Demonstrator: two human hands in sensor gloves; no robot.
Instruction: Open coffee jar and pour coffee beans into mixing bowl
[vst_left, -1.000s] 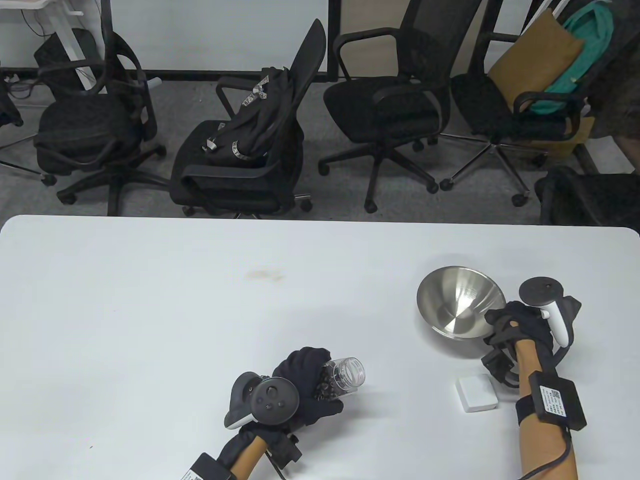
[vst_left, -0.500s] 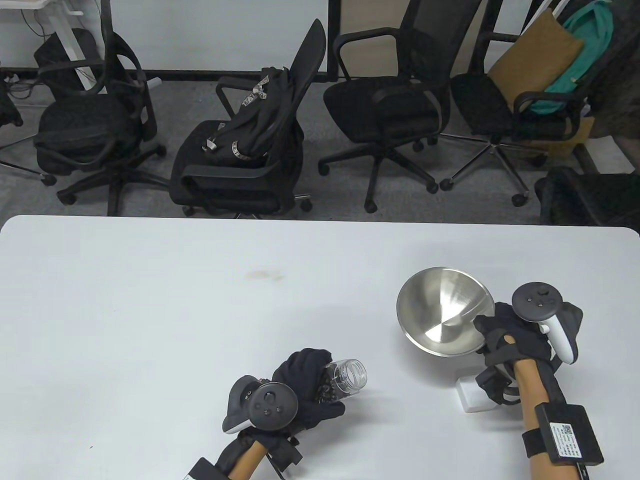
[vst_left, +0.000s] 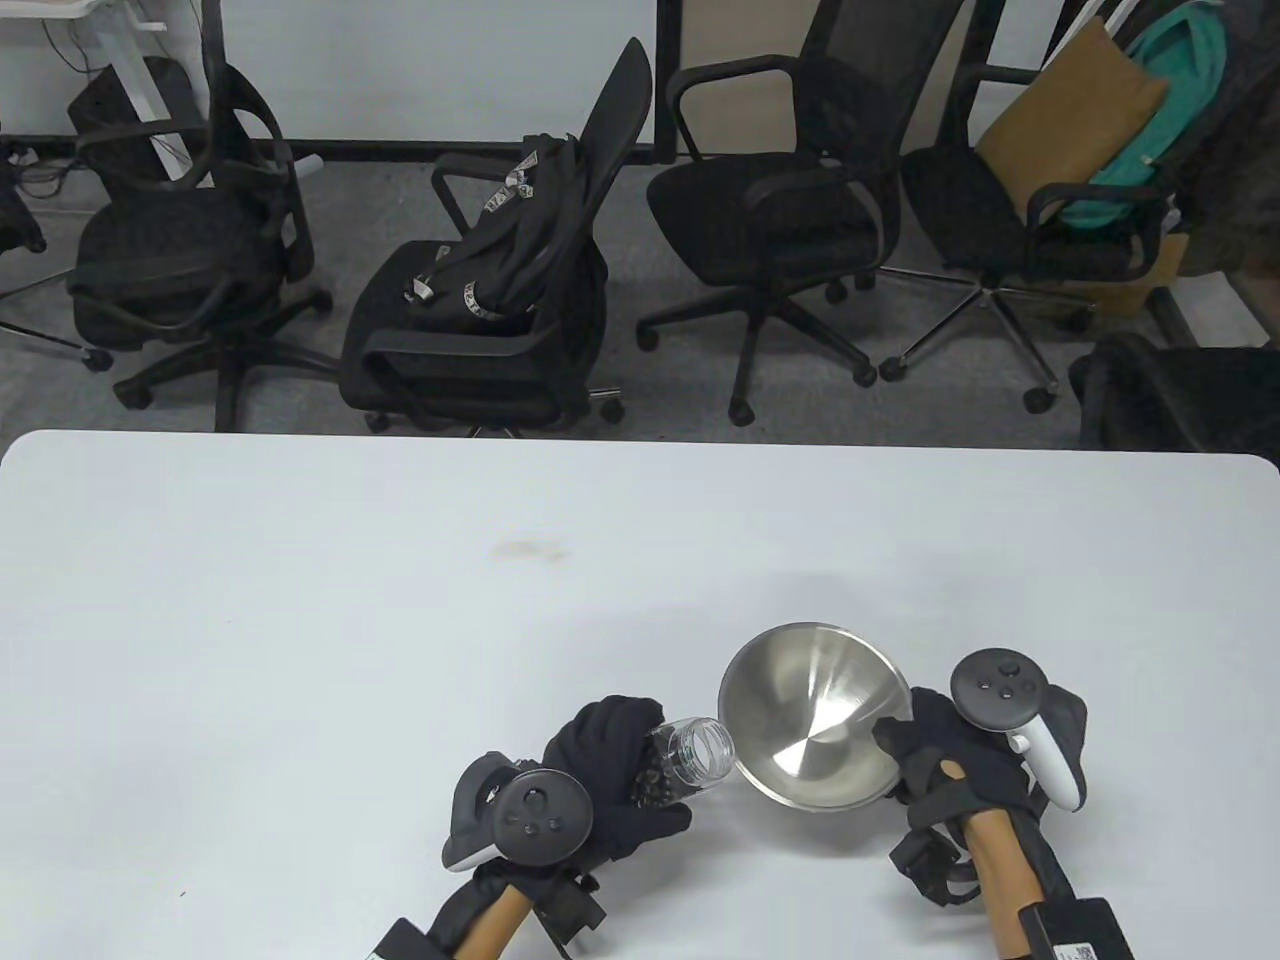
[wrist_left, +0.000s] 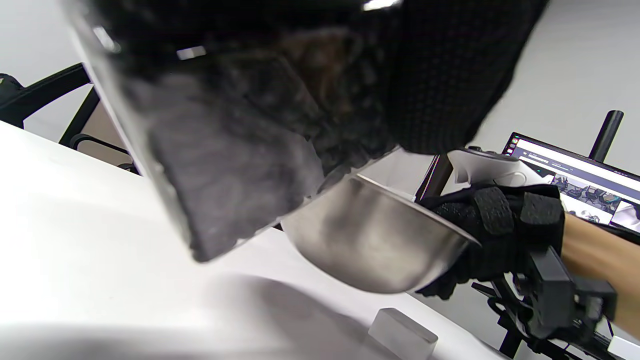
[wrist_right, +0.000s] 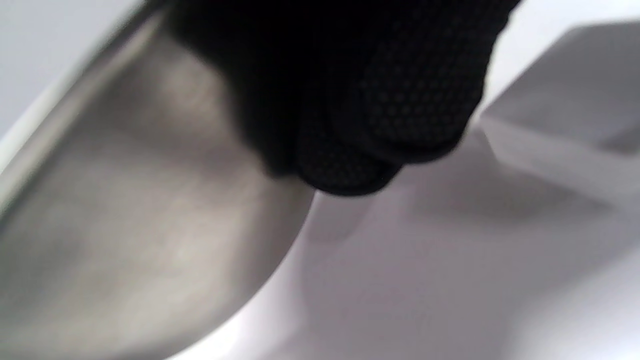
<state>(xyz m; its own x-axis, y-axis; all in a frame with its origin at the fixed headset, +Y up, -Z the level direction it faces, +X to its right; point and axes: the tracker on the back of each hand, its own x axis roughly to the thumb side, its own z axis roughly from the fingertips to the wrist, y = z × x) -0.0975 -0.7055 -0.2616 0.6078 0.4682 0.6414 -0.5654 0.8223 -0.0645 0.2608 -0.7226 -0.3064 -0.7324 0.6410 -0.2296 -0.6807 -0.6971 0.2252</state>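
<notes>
My left hand (vst_left: 610, 775) grips a clear, lidless coffee jar (vst_left: 690, 757) with dark beans inside, tilted with its mouth toward the right. My right hand (vst_left: 935, 765) holds the rim of the steel mixing bowl (vst_left: 812, 715), lifted off the table and tilted toward the jar. The bowl's rim is right beside the jar mouth. In the left wrist view the jar (wrist_left: 220, 165) fills the top and the bowl (wrist_left: 375, 240) sits just behind it, with my right hand (wrist_left: 495, 235) on its far rim. The right wrist view shows the bowl's outer wall (wrist_right: 125, 225) under my fingers (wrist_right: 360, 100).
A small white square lid (wrist_left: 402, 332) lies on the white table (vst_left: 300, 620) below the bowl; it also shows in the right wrist view (wrist_right: 565, 125). Office chairs stand beyond the table's far edge. A monitor (wrist_left: 575, 175) shows at the right of the left wrist view.
My right hand has lifted the bowl and carried it left and toward me, up to the jar mouth. The left hand and jar have stayed in place.
</notes>
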